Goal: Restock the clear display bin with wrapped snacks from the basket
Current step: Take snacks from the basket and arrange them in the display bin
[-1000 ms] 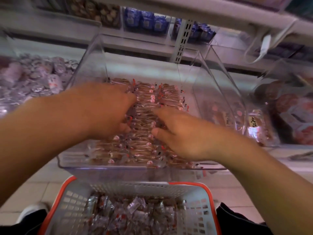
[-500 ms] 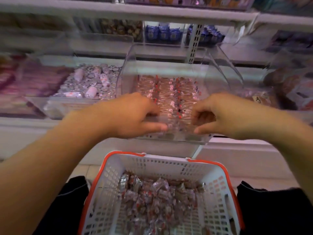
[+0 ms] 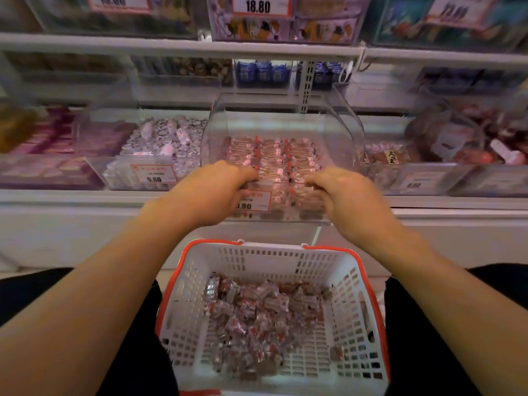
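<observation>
The clear display bin stands on the shelf straight ahead, with neat rows of red-and-clear wrapped snacks inside. A price tag is fixed to its front wall. My left hand grips the front lip at the left, fingers curled over the rim and thumb by the tag. My right hand hooks its fingers over the same lip at the right. Below, between my legs, sits the white basket with an orange rim, its floor covered with loose wrapped snacks.
A bin of silver-wrapped sweets adjoins on the left and a bin of brown packets on the right. The white shelf edge runs across in front. An upper shelf with price cards hangs above.
Both hands came off the snack rows and back to the bin's front lip, where they now hold it. The view has drawn back, showing more of the shelf and the basket.
</observation>
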### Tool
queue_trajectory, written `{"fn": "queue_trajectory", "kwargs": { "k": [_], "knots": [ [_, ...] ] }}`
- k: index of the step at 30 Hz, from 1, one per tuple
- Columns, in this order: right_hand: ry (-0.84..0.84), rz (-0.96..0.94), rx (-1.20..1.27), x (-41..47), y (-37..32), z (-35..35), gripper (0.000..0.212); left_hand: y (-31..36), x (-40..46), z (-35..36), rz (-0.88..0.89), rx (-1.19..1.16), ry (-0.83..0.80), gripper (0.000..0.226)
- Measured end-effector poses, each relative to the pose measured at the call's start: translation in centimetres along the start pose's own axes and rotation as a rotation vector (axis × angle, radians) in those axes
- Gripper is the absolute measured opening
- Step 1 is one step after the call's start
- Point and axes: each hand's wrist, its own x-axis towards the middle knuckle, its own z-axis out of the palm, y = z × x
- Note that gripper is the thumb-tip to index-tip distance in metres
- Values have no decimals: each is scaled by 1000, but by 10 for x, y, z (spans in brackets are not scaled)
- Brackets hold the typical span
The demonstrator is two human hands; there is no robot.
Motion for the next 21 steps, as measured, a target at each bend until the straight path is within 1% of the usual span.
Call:
{"fn": "queue_trajectory", "kwargs": {
  "k": [1,2,3,4,5,6,7,8,9,10,12,13,14,16,17,18,19,21],
  "knots": [
    [77,-6,9,-7,-6,3,35,2,-3,0,-14,25,41,25],
    [178,-27,32,-15,-13,7,33,4,-7,2,-10,38,114,28],
    [285,-48,67,-26,-23,13,28,7,-13,6,8,39,233,30],
    [358,-58,108,-37,-33,21,23,13,-21,10,14,17,386,28],
    [377,-57,144,-48,-43,33,19,19,-29,16,7,-31,542,21],
    [320,-37,180,-57,-53,46,17,25,-38,24,-9,-92,665,13],
    [172,13,214,-64,-61,62,19,32,-46,36,-51,-147,716,8],
    [-41,89,232,-70,-66,80,23,37,-53,51,-118,-197,675,7],
    [-263,168,233,-78,-70,100,28,40,-60,69,-203,-246,536,7],
    [-450,249,257,-88,-71,119,32,40,-68,90,-300,-264,338,9],
    [-681,439,378,-116,-65,160,43,35,-90,136,-466,-262,-90,21],
    [-776,529,386,-131,-61,181,53,31,-104,161,-536,-259,-294,30],
    [-882,592,347,-146,-57,200,69,28,-118,185,-575,-253,-486,40],
    [-1072,685,307,-171,-51,233,104,26,-144,225,-618,-279,-800,60],
    [-1119,736,339,-180,-48,250,113,26,-151,242,-659,-308,-908,68],
    [-1132,783,379,-184,-44,264,118,24,-155,258,-696,-323,-981,71],
    [-1129,818,414,-185,-41,277,122,22,-156,273,-724,-332,-1020,71],
    [-1088,886,531,-181,-34,302,133,19,-155,301,-784,-340,-1030,79]
  ]
}}
